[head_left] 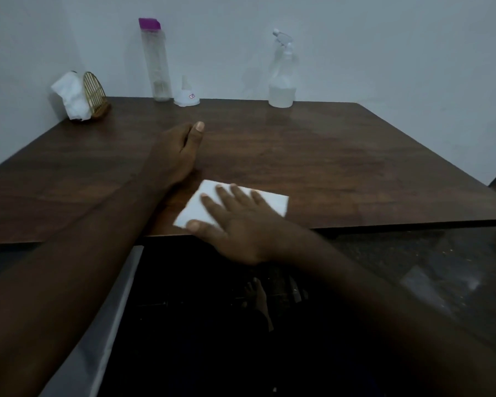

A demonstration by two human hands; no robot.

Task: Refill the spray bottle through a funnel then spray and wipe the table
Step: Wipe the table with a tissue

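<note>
Pressing flat on the tissue is the right hand, fingers spread wide, palm down, no pinch, just weight on top. Tissue is a folded white rectangle lying on the table right at the near edge, a bit left of centre; thumb sits at its near-left corner, fingertips reach across its middle.

Left hand rests on the tabletop just beyond & left of the tissue, fingers held together and pointing away, thumb tip up. Not gripping anything, not touching the tissue as far as I can tell.

Back edge now: spray bottle upright by the wall, right of centre, clear w/ a little liquid in the bottom, trigger head on. Tall clear bottle w/ purple cap stands upright left of centre, nearly empty. Funnel, white, sits mouth-down just beside it on its right, spout up. Far left corner: gold wire holder w/ loose white napkins stuffed in, leaning out to the left.

Tabletop is dark wood w/ a faint sheen in front of the spray bottle. Below the edge, a bare foot on dark floor.
</note>
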